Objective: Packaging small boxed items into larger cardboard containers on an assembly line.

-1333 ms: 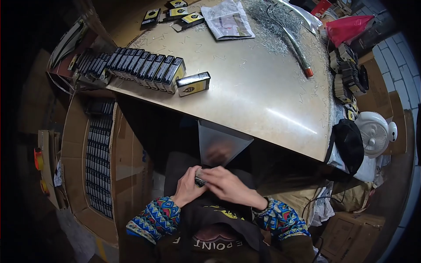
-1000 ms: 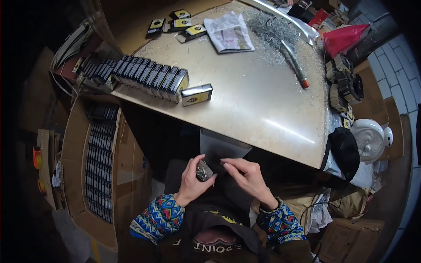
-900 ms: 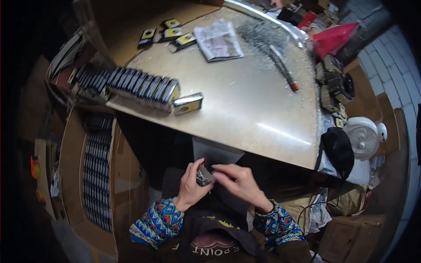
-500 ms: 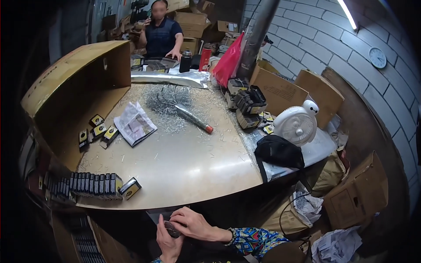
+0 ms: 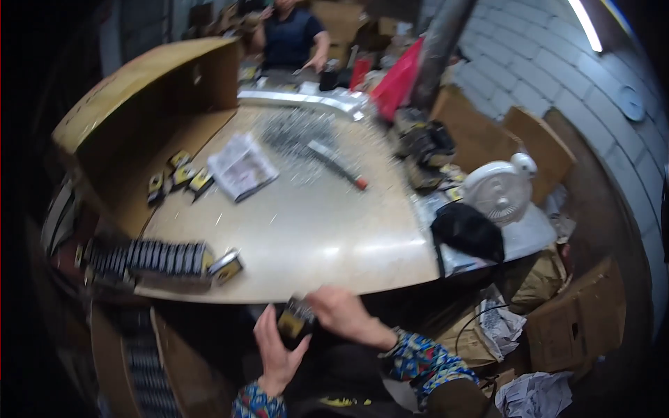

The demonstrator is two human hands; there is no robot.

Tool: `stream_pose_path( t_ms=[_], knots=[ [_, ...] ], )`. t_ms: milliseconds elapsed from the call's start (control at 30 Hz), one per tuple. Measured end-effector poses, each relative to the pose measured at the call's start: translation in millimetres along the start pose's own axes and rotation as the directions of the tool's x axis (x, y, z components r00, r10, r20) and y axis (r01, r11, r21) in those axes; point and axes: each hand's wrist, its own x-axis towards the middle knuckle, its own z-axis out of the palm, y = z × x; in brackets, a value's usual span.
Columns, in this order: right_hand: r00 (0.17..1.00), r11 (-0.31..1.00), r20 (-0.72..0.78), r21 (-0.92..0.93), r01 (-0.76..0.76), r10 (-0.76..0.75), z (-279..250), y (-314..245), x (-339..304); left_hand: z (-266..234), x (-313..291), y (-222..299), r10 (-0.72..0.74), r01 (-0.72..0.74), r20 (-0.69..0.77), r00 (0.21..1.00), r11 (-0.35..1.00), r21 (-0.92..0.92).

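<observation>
Just off the near edge of the table, my left hand (image 5: 276,357) holds a small black and yellow box (image 5: 293,324), fingers along one side and thumb on the other. Something shiny shows at the box's upper end, too blurred to name. My right hand (image 5: 340,315) is at that end, its fingers bent together; what they pinch is hidden. On the table to the left stands a tight row of similar boxes (image 5: 171,258), with one box (image 5: 225,267) leaning at its right end.
Scattered pins or nails (image 5: 296,131) lie across the table (image 5: 313,244), beside a red-tipped rod (image 5: 341,168) and a crumpled paper (image 5: 242,167). A large carton (image 5: 146,104) lies open at left. At right are a white fan (image 5: 497,194) and a black bag (image 5: 467,233). A person (image 5: 289,38) is opposite.
The view has shifted, so the table sits further right and higher. My hands have come apart from around a dark object; the left now shows a black and yellow box, with the right at its top.
</observation>
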Motion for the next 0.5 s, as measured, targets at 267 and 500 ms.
stream_pose_path(
  t_ms=[267,500],
  knots=[
    [0.918,0.887,0.31,0.307,-0.344,0.249,-9,-11,11,-5,19,6,-0.196,0.204,0.073,0.978,0.972,-0.117],
    [0.983,0.963,0.142,0.256,0.08,-0.12,2,-15,-1,-5,14,3,-0.277,0.274,0.01,0.961,0.941,-0.2]
  ],
)
